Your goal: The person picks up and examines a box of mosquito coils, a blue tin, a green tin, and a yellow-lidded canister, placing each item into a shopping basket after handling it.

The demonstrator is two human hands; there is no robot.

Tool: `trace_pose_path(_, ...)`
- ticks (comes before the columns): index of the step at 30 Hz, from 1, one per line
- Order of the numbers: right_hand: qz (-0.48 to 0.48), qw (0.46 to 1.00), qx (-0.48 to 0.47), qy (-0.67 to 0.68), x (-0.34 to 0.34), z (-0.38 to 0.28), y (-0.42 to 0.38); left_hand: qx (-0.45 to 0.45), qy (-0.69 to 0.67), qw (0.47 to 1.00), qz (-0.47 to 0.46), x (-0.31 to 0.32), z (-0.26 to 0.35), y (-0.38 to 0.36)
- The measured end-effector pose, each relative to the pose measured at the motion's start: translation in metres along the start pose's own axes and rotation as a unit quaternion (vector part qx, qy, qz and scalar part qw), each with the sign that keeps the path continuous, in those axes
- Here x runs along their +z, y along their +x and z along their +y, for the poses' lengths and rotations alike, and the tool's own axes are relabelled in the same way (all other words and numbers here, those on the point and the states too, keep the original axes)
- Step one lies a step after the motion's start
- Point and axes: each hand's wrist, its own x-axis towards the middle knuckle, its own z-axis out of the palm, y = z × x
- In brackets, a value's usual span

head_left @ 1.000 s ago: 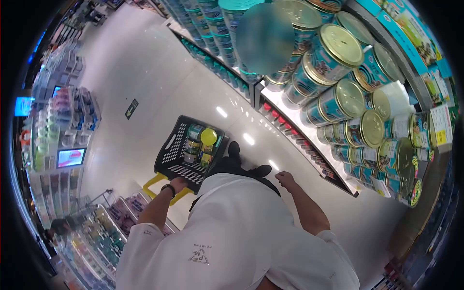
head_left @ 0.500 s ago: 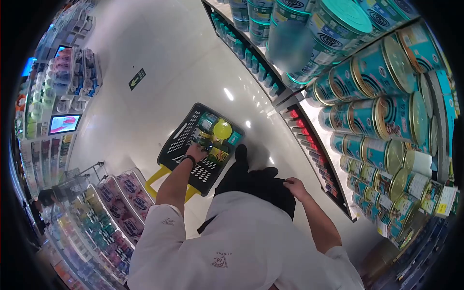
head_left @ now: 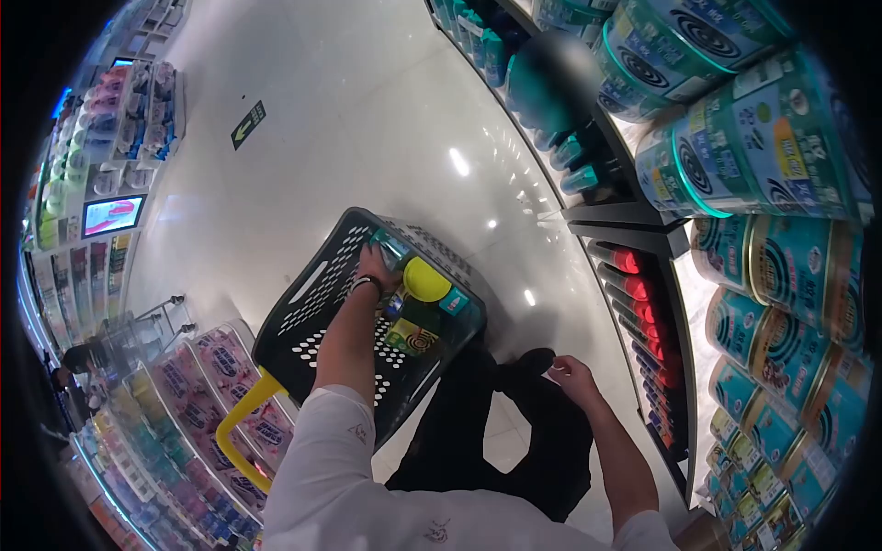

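Observation:
On the floor stands a black shopping basket (head_left: 308, 354) with a yellow handle (head_left: 241, 418). My left hand (head_left: 378, 264) reaches down inside it, against a teal pack (head_left: 393, 244) in the far corner; its fingertips are partly hidden, so a grip cannot be made out. Beside that hand sit a round yellow lid or tub (head_left: 426, 279), a small teal box (head_left: 454, 301) and a dark green-and-yellow box with a ring pattern (head_left: 413, 336). My right hand (head_left: 573, 378) hangs by my knee, fingers curled, with nothing visible in it.
Shelves on the right hold teal tins (head_left: 781, 275), large green tubs (head_left: 744, 147) and red-capped cans (head_left: 629, 285). Pink packs (head_left: 207, 372) fill a display at lower left, near a small screen (head_left: 112, 217). A green arrow sign (head_left: 248, 125) marks the floor.
The view has come lower and closer to the basket. My left hand has moved from the middle items to the teal pack at the far corner. My knees are now bent.

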Motion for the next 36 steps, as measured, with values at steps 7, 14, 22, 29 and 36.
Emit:
trace_pose_path(7, -0.044, 0.995, 0.073, -0.044, 0.014, 0.041, 0.008, -0.023, -0.013, 1.0, 0.008, 0.028, 0.009, 0.034)
trace_pose_path(14, -0.054, 0.995, 0.081, -0.022, 0.019, 0.064, 0.016, -0.03, -0.007, 0.999, 0.022, 0.039, 0.007, 0.031)
trace_pose_path(22, -0.06, 0.994, 0.094, -0.022, 0.027, 0.068, 0.021, 0.011, 0.013, 0.999, 0.034, 0.042, 0.011, 0.034)
trace_pose_path(29, -0.057, 0.995, 0.077, -0.02, 0.033, 0.075, 0.02, 0.036, 0.03, 0.998, -0.048, 0.017, 0.006, 0.043)
trace_pose_path(36, -0.041, 0.996, 0.071, -0.03, 0.035, 0.084, 0.018, -0.04, 0.066, 0.997, 0.003, 0.014, 0.029, 0.032)
